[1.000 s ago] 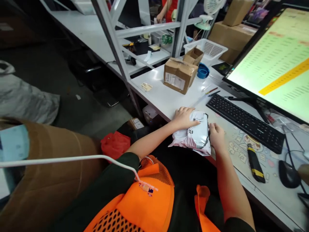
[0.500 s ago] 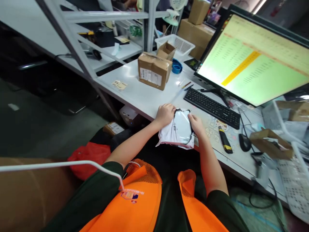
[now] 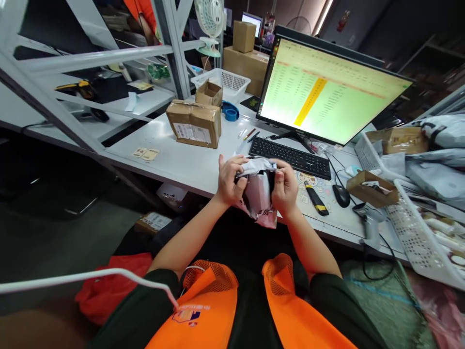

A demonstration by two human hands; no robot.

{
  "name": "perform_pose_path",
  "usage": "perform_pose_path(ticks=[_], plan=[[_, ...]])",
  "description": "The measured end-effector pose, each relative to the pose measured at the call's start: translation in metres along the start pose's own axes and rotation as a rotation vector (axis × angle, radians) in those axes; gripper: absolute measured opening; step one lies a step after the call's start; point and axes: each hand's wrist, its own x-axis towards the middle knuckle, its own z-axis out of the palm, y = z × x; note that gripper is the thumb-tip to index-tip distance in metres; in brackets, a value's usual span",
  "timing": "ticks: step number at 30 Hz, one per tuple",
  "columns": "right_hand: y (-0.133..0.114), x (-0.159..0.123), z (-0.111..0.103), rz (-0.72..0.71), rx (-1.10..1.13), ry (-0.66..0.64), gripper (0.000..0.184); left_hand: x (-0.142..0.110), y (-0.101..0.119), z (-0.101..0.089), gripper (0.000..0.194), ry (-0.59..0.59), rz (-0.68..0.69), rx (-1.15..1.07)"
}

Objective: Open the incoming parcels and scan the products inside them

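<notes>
A white and pinkish plastic mailer bag (image 3: 258,194) with a dark lining is held over the desk's front edge. My left hand (image 3: 231,180) is closed on its left side, thumb curled inward. On the opposite side my right hand (image 3: 285,186) grips the bag, with the thumb toward me. Between the hands the bag's top is crumpled and folded, and dark inner material shows near both thumbs. What lies inside cannot be made out. A black and yellow box cutter (image 3: 317,199) rests on the desk to the right of my right hand.
Behind the hands stand a taped cardboard box (image 3: 194,123), a keyboard (image 3: 290,157) and a monitor (image 3: 327,89). To the right are a mouse (image 3: 341,195), a small open carton (image 3: 372,188), a barcode scanner (image 3: 369,225) and a white basket (image 3: 417,237). A metal frame (image 3: 98,57) borders the left.
The bag has turned and been crumpled between my hands; its flat pale face no longer shows. Both hands have shifted their grip around it. The view has swung to the right.
</notes>
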Motion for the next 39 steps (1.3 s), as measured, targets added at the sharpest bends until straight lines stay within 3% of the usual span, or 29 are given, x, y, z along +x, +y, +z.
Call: perform_pose_path(ticks=[4, 6, 9, 15, 19, 22, 24, 26, 28, 29, 32, 34, 37, 39], plan=[[-0.001, -0.009, 0.004, 0.070, 0.055, -0.026, 0.036, 0.007, 0.016, -0.013, 0.060, -0.212, -0.128, -0.138], [-0.002, -0.009, 0.004, 0.078, 0.102, -0.031, 0.034, 0.013, 0.021, -0.023, 0.065, -0.304, -0.089, -0.147], [-0.002, -0.005, 0.005, 0.142, 0.158, -0.145, 0.035, 0.017, 0.025, -0.037, 0.068, -0.346, 0.007, -0.132], [0.023, 0.004, 0.014, 0.386, 0.055, -0.510, 0.040, 0.018, 0.033, -0.047, 0.026, -0.375, -0.052, -0.180], [0.051, 0.004, 0.027, 0.594, 0.107, -0.663, 0.035, 0.028, 0.031, -0.052, 0.025, -0.431, -0.159, -0.177], [0.063, 0.004, 0.031, 0.649, 0.156, -0.709, 0.034, 0.043, 0.026, -0.050, 0.031, -0.543, -0.231, -0.100], [0.062, 0.004, 0.026, 0.631, 0.130, -0.606, 0.038, 0.054, 0.024, -0.045, 0.039, -0.625, -0.247, -0.038], [0.051, 0.005, 0.010, 0.566, 0.068, -0.393, 0.045, 0.061, 0.026, -0.036, 0.043, -0.703, -0.245, -0.007], [0.033, 0.006, -0.011, 0.417, 0.010, -0.232, 0.054, 0.063, 0.031, -0.027, 0.037, -0.743, -0.240, -0.002], [0.021, 0.006, -0.022, 0.322, -0.029, -0.221, 0.057, 0.063, 0.035, -0.023, 0.032, -0.740, -0.235, 0.002], [-0.010, 0.004, -0.049, 0.080, -0.259, -0.401, 0.066, 0.060, 0.043, -0.014, 0.026, -0.683, -0.222, 0.020], [-0.023, 0.001, -0.058, 0.000, -0.457, -0.517, 0.070, 0.059, 0.042, -0.012, 0.024, -0.636, -0.229, 0.059], [-0.025, -0.004, -0.063, -0.071, -0.601, -0.563, 0.068, 0.062, 0.028, -0.015, 0.028, -0.589, -0.314, 0.203], [-0.023, -0.007, -0.063, -0.106, -0.617, -0.540, 0.067, 0.069, 0.016, -0.020, 0.040, -0.692, -0.409, 0.266]])
